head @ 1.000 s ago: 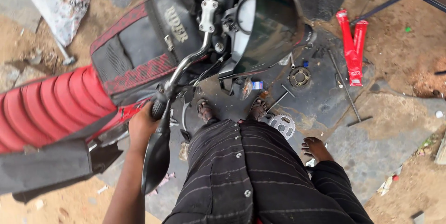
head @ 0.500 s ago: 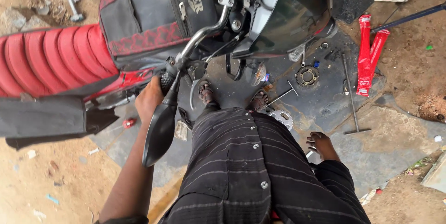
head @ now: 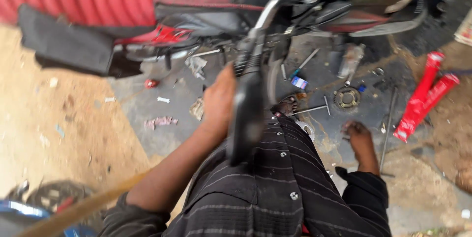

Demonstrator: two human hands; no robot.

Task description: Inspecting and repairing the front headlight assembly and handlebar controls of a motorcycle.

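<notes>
Left hand (head: 219, 100) fingers wrap the smooth black handlebar grip (head: 247, 111); right hand (head: 358, 136) fingers blurred, state unclear.

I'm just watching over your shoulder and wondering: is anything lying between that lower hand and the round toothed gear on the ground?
Nothing visible blocks it. The right hand hangs low over the dark, oily ground, and the toothed gear lies just beyond its fingers, with only bare stained ground between. A thin metal rod lies off to the side, out of the way.

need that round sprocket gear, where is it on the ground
Head view, right of centre: the sprocket gear lies on the dark slab, just above the right hand, left of the red tool.
</notes>
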